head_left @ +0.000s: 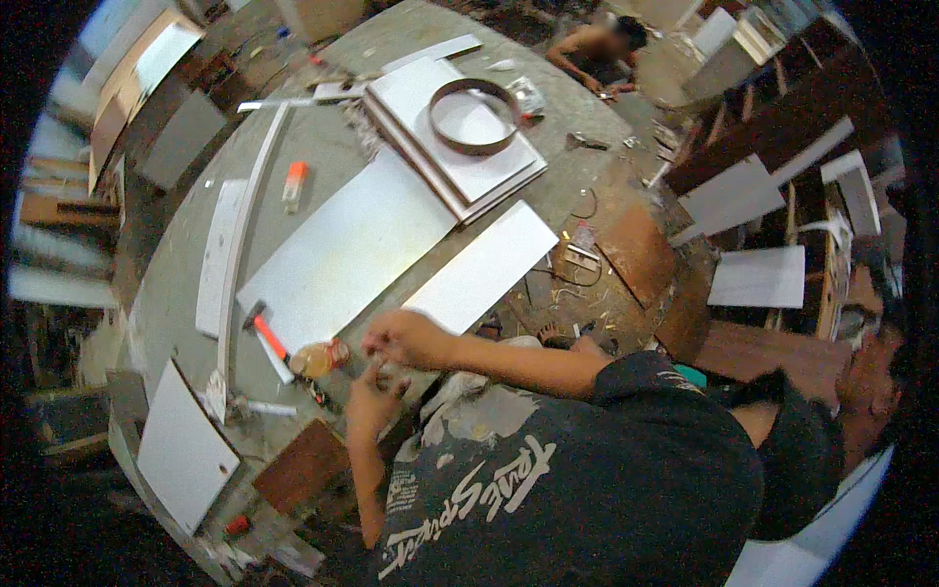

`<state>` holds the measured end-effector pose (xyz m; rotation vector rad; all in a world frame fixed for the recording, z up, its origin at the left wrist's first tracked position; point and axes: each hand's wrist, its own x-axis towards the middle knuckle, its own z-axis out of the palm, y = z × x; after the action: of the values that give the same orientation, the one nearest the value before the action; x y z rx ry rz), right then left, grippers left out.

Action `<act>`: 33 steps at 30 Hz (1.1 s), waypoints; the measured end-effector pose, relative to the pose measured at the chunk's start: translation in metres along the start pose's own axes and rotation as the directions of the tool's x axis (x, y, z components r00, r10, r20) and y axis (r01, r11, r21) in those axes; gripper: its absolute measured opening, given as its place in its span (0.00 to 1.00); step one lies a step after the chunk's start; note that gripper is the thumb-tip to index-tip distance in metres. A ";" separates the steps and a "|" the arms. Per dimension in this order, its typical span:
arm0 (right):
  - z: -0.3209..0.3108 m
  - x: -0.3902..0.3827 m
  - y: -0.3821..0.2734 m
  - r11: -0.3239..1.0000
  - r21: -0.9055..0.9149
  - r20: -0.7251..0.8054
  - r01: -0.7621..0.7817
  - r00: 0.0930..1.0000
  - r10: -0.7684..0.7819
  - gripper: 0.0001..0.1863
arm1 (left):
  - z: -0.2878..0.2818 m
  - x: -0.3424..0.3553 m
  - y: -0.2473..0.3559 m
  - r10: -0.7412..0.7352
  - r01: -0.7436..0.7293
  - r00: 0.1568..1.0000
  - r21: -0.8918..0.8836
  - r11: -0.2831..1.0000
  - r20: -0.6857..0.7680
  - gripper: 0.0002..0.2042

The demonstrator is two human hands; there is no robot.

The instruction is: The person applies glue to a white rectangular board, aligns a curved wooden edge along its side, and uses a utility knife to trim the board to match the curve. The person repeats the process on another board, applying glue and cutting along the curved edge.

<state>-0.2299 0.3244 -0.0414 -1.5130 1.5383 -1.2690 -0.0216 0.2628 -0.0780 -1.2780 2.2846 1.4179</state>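
My right hand (404, 339) and my left hand (378, 389) are close together in front of my body. Both have curled fingers, the right one a little farther away than the left. Whatever may be pinched between them is too small to make out. Just left of them is a clear bottle (320, 358) with yellowish contents. Beyond it lies a hammer (266, 331) with a red handle, at the corner of a large white panel (347, 249). A narrower white panel (484, 267) lies past my right hand.
A brown ring-shaped roll (474, 149) rests on stacked white boards (460, 181). An orange-and-white container (293, 186) stands near a long strip (252, 215). Brown boards (636, 254) and scraps lie on the right. Another person (595, 61) works at the far right.
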 end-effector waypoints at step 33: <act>0.025 0.035 -0.143 0.868 0.349 -0.398 0.354 0.894 -0.205 0.48 | -0.015 -0.096 0.094 0.469 -0.703 0.709 -0.468 0.536 -0.527 0.54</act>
<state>-0.1595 0.3031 0.0881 -1.3097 1.1566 -1.9873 -0.0267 0.3234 0.0421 -0.9071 2.7464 2.6093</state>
